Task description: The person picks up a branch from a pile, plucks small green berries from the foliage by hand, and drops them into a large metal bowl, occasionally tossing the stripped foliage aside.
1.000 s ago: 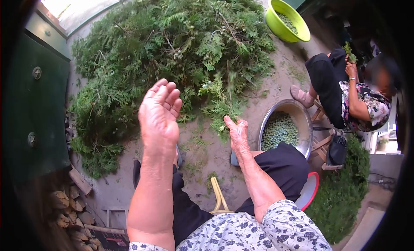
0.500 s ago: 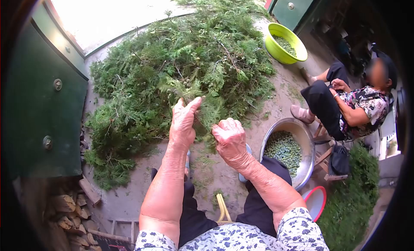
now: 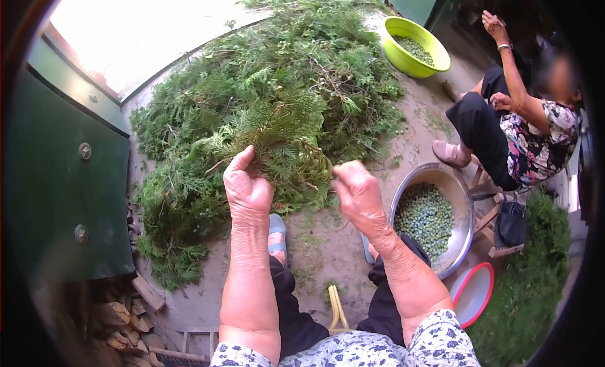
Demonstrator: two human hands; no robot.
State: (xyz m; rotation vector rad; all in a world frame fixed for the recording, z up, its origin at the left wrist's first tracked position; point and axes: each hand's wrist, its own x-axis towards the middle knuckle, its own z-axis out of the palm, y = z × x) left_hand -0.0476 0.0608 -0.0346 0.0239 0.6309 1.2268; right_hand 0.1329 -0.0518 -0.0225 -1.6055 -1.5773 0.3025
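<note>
In the head view, the left hand [image 3: 250, 187] gripped a conifer sprig [image 3: 277, 124] in front of the branch pile [image 3: 277, 61]; the right hand [image 3: 359, 193], blurred and curled near the sprig's right edge, may or may not have held something. The step looked like picking over the sprig, calling next for a steady left grip and right fingertips brought onto it.
</note>
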